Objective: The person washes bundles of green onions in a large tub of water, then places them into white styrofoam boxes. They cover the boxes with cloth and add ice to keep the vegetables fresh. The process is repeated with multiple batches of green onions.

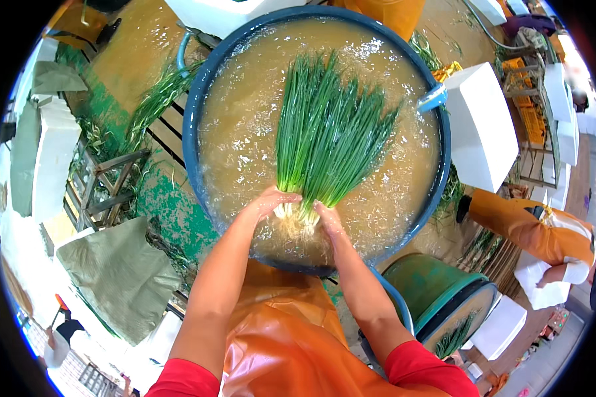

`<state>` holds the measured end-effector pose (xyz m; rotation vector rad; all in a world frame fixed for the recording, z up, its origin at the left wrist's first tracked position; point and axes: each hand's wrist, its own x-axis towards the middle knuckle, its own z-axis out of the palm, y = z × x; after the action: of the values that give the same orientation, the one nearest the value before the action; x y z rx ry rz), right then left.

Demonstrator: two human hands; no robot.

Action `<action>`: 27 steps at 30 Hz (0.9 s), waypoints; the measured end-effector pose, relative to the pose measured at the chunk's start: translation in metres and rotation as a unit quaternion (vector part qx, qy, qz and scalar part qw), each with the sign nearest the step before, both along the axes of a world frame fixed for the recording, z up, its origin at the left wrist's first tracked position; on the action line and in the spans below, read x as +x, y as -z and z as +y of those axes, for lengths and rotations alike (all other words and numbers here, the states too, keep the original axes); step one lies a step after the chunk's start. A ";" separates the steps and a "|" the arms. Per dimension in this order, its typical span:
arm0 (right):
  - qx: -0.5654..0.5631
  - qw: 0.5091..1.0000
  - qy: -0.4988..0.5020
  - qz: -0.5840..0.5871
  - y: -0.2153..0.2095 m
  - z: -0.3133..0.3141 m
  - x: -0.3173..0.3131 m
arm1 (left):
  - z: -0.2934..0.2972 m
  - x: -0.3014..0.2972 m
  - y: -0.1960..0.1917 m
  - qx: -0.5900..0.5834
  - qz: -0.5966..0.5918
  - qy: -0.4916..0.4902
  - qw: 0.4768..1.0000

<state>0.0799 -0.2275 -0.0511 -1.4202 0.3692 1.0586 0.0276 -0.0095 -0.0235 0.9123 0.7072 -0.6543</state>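
Note:
A thick bunch of green onions (pixel 328 132) lies over the muddy water of a large round blue tub (pixel 193 126). Its dark green leaves fan out away from me, and the white, rooty ends point toward my body. My left hand (pixel 271 200) is closed around the left side of the bunch, just above the roots. On the right side, my right hand (pixel 328 217) grips the pale stems at about the same height. Its fingers are partly hidden by the stems and the water. The brown water ripples around the roots.
A light blue hose end (pixel 433 98) hooks over the tub's right rim. White foam boxes (pixel 480 126) stand to the right, a green barrel (pixel 414 281) at lower right. Loose onion leaves (pixel 162 99) hang at left beside a wooden stand (pixel 109 182). A person in orange waterproofs (pixel 536 225) is at far right.

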 end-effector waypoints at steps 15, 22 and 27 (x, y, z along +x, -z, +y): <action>0.131 0.962 0.042 0.238 -0.193 0.109 -0.196 | 0.113 -0.215 -0.152 0.024 -0.131 -0.082 0.988; 0.100 0.947 -0.178 0.250 -0.246 0.208 -0.334 | 0.166 -0.435 -0.232 0.243 -0.116 -0.171 0.948; 0.158 0.917 -0.322 0.175 -0.293 0.307 -0.464 | 0.221 -0.606 -0.296 0.305 -0.161 -0.330 0.879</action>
<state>-0.3846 0.0797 0.2416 -1.0683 -0.0393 1.8328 -0.5787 0.2120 0.2723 1.2234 0.8718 0.3580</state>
